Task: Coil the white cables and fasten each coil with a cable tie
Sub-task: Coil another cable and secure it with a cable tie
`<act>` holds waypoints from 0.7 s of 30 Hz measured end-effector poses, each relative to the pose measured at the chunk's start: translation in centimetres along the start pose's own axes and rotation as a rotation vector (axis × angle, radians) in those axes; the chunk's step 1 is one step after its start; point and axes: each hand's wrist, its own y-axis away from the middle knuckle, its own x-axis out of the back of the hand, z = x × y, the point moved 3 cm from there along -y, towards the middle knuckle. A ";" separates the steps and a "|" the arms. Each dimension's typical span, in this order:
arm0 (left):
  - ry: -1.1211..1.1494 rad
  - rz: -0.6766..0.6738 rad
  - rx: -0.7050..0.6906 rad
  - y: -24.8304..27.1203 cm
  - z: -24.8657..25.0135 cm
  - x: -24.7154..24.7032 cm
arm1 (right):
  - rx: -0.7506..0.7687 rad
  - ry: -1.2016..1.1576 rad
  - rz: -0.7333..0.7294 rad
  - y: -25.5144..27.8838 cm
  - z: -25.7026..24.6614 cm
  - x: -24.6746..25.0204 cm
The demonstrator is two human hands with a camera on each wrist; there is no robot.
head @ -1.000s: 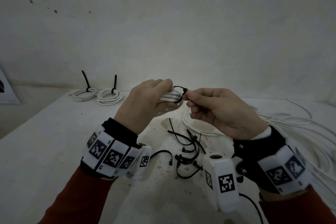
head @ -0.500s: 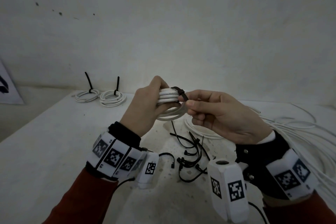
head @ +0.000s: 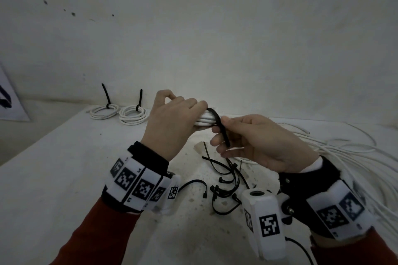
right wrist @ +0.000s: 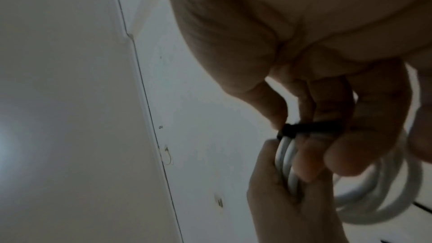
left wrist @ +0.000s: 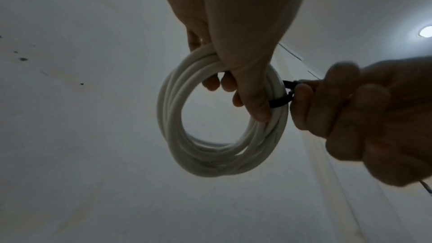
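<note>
No readable words or brand names show. The white wristbands (head: 137, 185) and the wrist camera housing (head: 266, 221) carry black-and-white square code markers; tiny marks beside them may be digits, too blurred to read.

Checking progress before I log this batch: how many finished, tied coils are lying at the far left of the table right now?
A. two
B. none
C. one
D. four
A: two tied coils lie side by side there, each with a black tie tail sticking up, while the left hand grips a third coil that the right hand is tying.
</note>
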 end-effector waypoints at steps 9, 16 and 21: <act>-0.035 -0.009 0.039 0.0 0.3 0.0 | -0.046 -0.281 0.042 -0.7 0.5 -1.3; -0.029 0.029 0.057 -0.1 0.3 0.3 | 0.002 -0.265 0.065 -1.2 0.9 -1.4; -0.050 0.053 0.012 -0.1 1.0 0.4 | -0.078 -0.061 -0.006 -1.1 0.9 -0.1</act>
